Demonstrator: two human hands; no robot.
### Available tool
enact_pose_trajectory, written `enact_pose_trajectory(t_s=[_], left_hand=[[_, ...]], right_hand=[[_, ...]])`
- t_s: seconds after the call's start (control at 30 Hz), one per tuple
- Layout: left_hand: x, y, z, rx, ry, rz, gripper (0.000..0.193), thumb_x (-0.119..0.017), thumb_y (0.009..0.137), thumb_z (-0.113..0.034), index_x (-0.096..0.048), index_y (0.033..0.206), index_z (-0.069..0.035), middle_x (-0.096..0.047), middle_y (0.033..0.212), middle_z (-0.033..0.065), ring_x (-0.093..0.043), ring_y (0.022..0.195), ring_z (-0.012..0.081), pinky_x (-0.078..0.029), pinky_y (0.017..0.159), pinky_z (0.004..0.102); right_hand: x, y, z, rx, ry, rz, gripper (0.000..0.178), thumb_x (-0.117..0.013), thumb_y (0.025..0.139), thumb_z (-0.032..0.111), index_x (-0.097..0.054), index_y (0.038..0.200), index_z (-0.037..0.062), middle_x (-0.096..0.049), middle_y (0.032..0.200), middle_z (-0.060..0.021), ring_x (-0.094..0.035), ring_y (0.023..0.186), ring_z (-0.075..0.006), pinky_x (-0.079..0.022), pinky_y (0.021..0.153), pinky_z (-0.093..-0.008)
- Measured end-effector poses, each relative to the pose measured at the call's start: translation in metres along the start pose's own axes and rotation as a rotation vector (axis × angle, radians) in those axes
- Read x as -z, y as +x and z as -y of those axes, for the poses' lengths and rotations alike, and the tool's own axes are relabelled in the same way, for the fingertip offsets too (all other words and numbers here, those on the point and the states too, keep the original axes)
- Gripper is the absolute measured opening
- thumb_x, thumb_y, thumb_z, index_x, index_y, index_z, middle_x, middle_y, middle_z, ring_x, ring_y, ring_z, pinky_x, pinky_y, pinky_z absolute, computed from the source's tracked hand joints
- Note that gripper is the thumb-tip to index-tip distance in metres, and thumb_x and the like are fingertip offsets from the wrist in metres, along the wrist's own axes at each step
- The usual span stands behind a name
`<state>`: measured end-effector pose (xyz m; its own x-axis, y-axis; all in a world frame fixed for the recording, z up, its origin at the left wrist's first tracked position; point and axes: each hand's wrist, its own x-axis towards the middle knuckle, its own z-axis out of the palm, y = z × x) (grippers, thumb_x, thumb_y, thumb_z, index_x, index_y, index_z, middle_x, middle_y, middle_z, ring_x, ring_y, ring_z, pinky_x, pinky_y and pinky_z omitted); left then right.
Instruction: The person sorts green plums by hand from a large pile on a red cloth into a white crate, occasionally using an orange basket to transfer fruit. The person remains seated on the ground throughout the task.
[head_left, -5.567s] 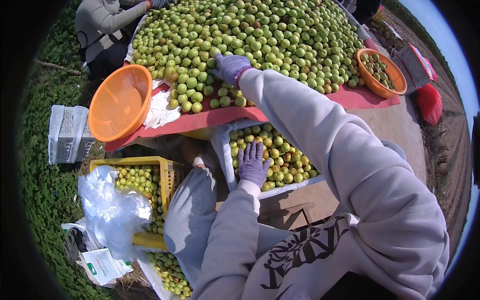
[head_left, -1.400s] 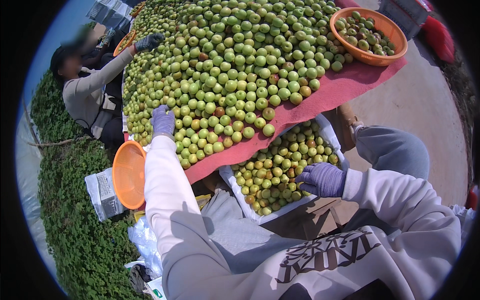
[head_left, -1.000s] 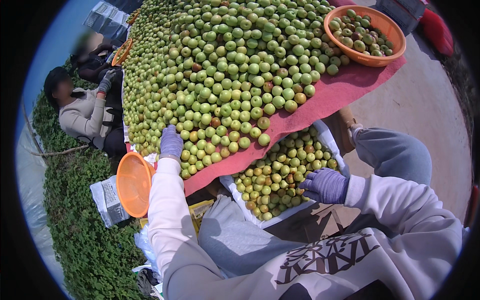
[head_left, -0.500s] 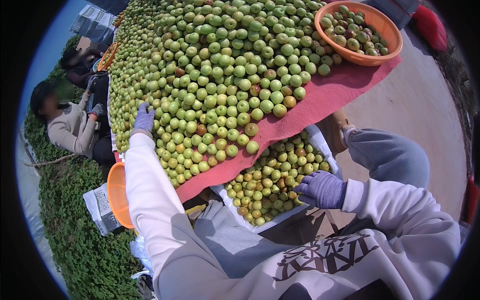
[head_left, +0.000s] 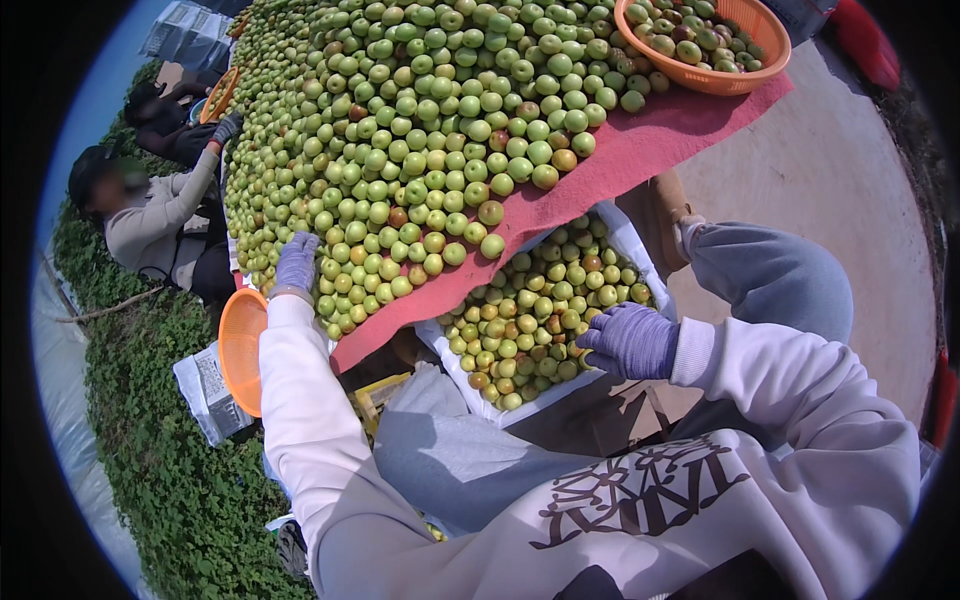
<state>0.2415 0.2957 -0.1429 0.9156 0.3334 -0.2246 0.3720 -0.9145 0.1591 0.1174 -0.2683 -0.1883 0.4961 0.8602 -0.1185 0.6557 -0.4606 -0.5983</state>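
Left hand was at near left of fruit pile, right hand by right side of box; couldn't tell either grip.

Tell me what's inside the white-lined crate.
The white-lined crate holds green and brownish fruits; lower layers, and anything behind the red cloth or right hand, are hidden.

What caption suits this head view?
Gloved left hand at the green fruit pile, right hand by a white-lined fruit crate.
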Motion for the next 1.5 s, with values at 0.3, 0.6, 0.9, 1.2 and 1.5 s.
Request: enact_pose_trajectory(t_s=[0.3, 0.6, 0.9, 1.2, 1.5], left_hand=[[-0.016, 0.004, -0.060, 0.173, -0.072, 0.060, 0.077, -0.064, 0.085, -0.055, -0.050, 0.139, -0.002, -0.054, 0.138, 0.0246, -0.052, 0.127, 0.0385, -0.042, 0.105, 0.0407], [-0.025, -0.082, -0.090, 0.172, -0.724, -0.296, 0.036, -0.071, 0.089, -0.031, -0.062, 0.109, -0.003, -0.062, 0.092, 0.0061, -0.056, 0.078, 0.0143, -0.048, 0.071, 0.0278], [-0.210, -0.253, -0.249, -0.629, -0.224, 0.143, 0.035, -0.079, 0.078, -0.021, -0.060, 0.102, -0.004, -0.051, 0.113, 0.0181, -0.052, 0.109, 0.0362, -0.046, 0.094, 0.0439], [-0.250, -0.229, -0.284, -0.488, -0.112, 0.149, 0.055, -0.079, 0.079, -0.023, -0.058, 0.127, -0.006, -0.043, 0.135, 0.0176, -0.057, 0.115, 0.0358, -0.049, 0.098, 0.0425], [-0.275, -0.286, -0.245, -0.656, -0.383, 0.088, 0.052, -0.069, 0.088, -0.014, -0.051, 0.136, -0.005, -0.058, 0.123, 0.0194, -0.056, 0.117, 0.0364, -0.047, 0.099, 0.0429]], right_hand=[[-0.021, -0.002, -0.021, -0.023, -0.022, 0.007, 0.029, -0.060, 0.090, 0.036, -0.068, 0.096, 0.0087, -0.065, 0.084, -0.0135, -0.066, 0.077, -0.0327, -0.052, 0.068, -0.0467], [-0.018, -0.011, -0.029, -0.128, -0.008, 0.093, 0.028, -0.063, 0.088, 0.036, -0.069, 0.101, 0.0114, -0.064, 0.083, -0.0122, -0.066, 0.073, -0.0326, -0.052, 0.066, -0.0467], [-0.028, -0.018, -0.027, -0.231, -0.044, 0.485, 0.033, -0.058, 0.089, 0.039, -0.070, 0.102, 0.0111, -0.069, 0.089, -0.0120, -0.069, 0.083, -0.0321, -0.055, 0.073, -0.0463], [-0.025, -0.026, -0.029, -0.266, -0.078, 0.478, 0.035, -0.059, 0.089, 0.040, -0.071, 0.101, 0.0092, -0.070, 0.088, -0.0112, -0.069, 0.084, -0.0318, -0.055, 0.074, -0.0457], [-0.038, -0.029, -0.039, -0.237, -0.103, 0.523, 0.037, -0.060, 0.087, 0.041, -0.071, 0.101, 0.0091, -0.070, 0.088, -0.0104, -0.069, 0.082, -0.0310, -0.055, 0.074, -0.0456]])
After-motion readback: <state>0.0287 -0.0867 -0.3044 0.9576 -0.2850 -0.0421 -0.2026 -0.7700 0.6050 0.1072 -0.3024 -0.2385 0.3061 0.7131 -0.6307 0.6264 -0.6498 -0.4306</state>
